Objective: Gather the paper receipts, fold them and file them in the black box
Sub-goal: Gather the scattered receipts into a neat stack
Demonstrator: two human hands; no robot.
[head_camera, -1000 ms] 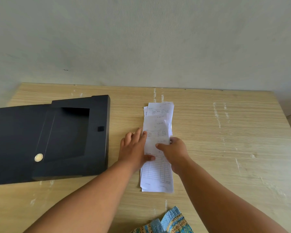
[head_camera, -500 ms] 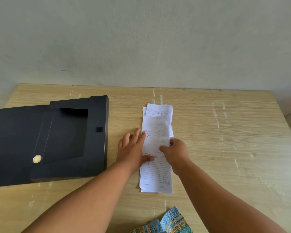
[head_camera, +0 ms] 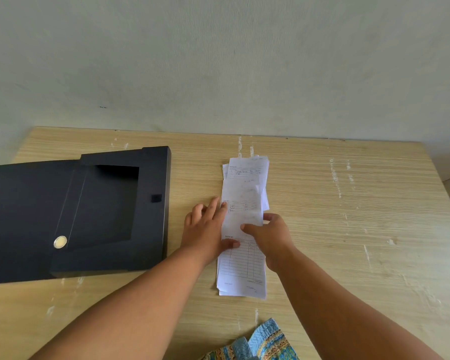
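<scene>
A long overlapping stack of white paper receipts (head_camera: 244, 266) lies on the wooden table (head_camera: 348, 229), running away from me. My left hand (head_camera: 205, 229) rests flat against the stack's left edge, thumb lying on the paper. My right hand (head_camera: 270, 233) pinches the stack's right edge at mid-length, thumb on top and fingers curled under the edge. The black box (head_camera: 94, 211) lies open to the left, its lid flap spread out flat further left, a round metal button on the flap.
A pale wall stands right behind the table's far edge. Blue patterned cloth (head_camera: 260, 344) shows at the bottom edge, near me. White scuff marks streak the tabletop to the right of the receipts.
My hands have stayed on the stack. The right hand's fingers have shifted slightly along the right edge of the receipts. The box has not moved.
</scene>
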